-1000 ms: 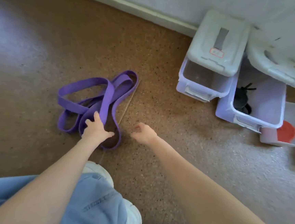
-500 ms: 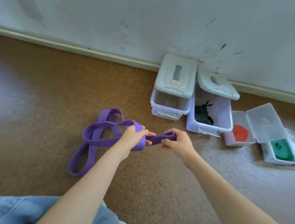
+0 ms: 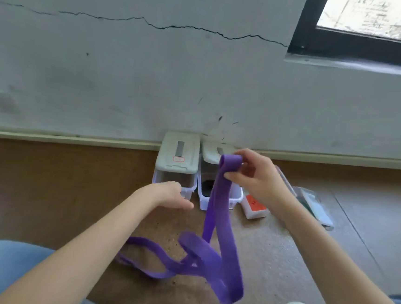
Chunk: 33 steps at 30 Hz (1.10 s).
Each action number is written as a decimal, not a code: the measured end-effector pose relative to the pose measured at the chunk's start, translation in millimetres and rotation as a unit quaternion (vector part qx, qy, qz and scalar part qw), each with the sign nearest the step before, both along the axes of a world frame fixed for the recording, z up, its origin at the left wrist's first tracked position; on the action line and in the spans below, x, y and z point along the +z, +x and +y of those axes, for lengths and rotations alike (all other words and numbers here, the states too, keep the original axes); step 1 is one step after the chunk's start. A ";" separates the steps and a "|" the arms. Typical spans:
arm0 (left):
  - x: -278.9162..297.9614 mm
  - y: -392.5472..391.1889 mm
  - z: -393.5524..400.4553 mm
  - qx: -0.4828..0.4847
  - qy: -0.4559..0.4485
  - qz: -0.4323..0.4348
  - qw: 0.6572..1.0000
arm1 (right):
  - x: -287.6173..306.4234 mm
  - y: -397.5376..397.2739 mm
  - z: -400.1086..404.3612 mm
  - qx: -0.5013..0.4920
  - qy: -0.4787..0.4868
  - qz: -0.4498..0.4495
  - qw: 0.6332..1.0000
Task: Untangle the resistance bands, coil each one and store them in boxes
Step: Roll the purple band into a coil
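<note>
Purple band [image 3: 214,226] now hangs from our right hand [image 3: 255,178], whose fingers [image 3: 235,176] pinch its rolled top, while our left hand [image 3: 169,195] has let go, fingers relaxed; lifted off the floor [image 3: 46,187], its loops trailing there, it looks ready for coiling.

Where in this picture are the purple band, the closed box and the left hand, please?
purple band [image 3: 217,201]: head view, hanging strap.
closed box [image 3: 179,150]: head view, lid.
left hand [image 3: 166,193]: head view, back of hand.
</note>
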<state>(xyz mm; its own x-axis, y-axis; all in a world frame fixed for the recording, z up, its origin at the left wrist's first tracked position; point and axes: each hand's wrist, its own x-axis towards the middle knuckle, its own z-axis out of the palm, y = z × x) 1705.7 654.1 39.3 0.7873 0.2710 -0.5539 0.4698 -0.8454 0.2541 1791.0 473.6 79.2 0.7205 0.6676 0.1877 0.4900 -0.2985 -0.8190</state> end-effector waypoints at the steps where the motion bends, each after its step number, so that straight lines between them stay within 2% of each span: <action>1: 9.5 0.8 -3.9 0.015 -0.035 -0.088 0.995 | 1.7 -5.5 1.3 0.023 -0.029 -0.018 0.999; 2: 20.2 1.1 -6.4 0.038 -0.115 -0.177 0.977 | 3.2 -10.3 1.1 0.042 -0.046 -0.021 0.998; 3: 31.7 0.0 -8.9 0.070 -0.231 -0.252 0.937 | 5.5 -14.1 -1.2 0.055 -0.052 -0.001 0.997; 5: 53.5 -3.3 -14.8 0.086 -0.423 -0.317 0.844 | 14.1 -18.7 -8.0 0.064 -0.048 0.062 0.995; 6: 62.2 -4.6 -17.7 0.062 -0.457 -0.324 0.826 | 19.5 -18.7 -10.8 0.072 -0.051 0.086 0.992; 10: 73.7 2.9 -34.6 -0.015 -0.354 -0.348 0.868 | 32.8 -9.6 -17.6 0.102 -0.127 0.060 0.985; 12: 68.1 8.1 -36.0 0.039 -0.380 -0.375 0.845 | 26.9 -8.6 -18.8 0.089 -0.083 0.123 0.985; 14: 56.9 8.0 -33.6 0.129 -0.443 -0.382 0.801 | 14.5 -14.8 -11.3 0.095 -0.069 0.192 0.974; 15: 51.8 8.5 -31.3 0.171 -0.478 -0.376 0.775 | 5.7 -18.1 -5.3 0.104 -0.093 0.172 0.975; 17: 46.7 8.4 -29.6 0.233 -0.519 -0.358 0.740 | -10.9 -20.1 6.8 0.074 -0.161 0.061 0.982; 18: 45.7 8.5 -29.1 0.246 -0.511 -0.355 0.744 | -14.0 -18.0 10.8 0.043 -0.185 0.000 0.982; 19: 45.1 8.6 -27.7 0.241 -0.488 -0.349 0.763 | -14.8 -15.1 12.4 0.022 -0.194 -0.034 0.980; 22: 45.4 3.1 -27.1 0.167 -0.432 -0.298 0.835 | -16.6 -12.1 11.9 0.036 -0.198 -0.068 0.977; 24: 42.4 -4.8 -31.1 0.117 -0.406 -0.292 0.858 | -15.1 -14.3 12.4 0.070 -0.186 -0.071 0.978; 25: 42.0 -7.1 -32.8 0.116 -0.406 -0.317 0.849 | -14.7 -15.9 13.4 0.076 -0.166 -0.055 0.982; 26: 43.7 -8.4 -33.3 0.129 -0.428 -0.345 0.825 | -15.2 -17.0 13.5 0.071 -0.137 -0.013 0.988; 28: 50.7 -9.7 -31.4 0.171 -0.509 -0.389 0.749 | -19.6 -20.0 9.0 0.072 -0.091 0.104 0.988; 30: 58.8 -8.8 -22.8 0.207 -0.568 -0.415 0.680 | -30.8 -26.6 3.3 0.090 -0.132 0.140 0.977; 33: 59.8 -10.0 -6.2 0.249 -0.583 -0.425 0.647 | -32.6 -20.8 -6.3 0.058 -0.171 0.142 0.973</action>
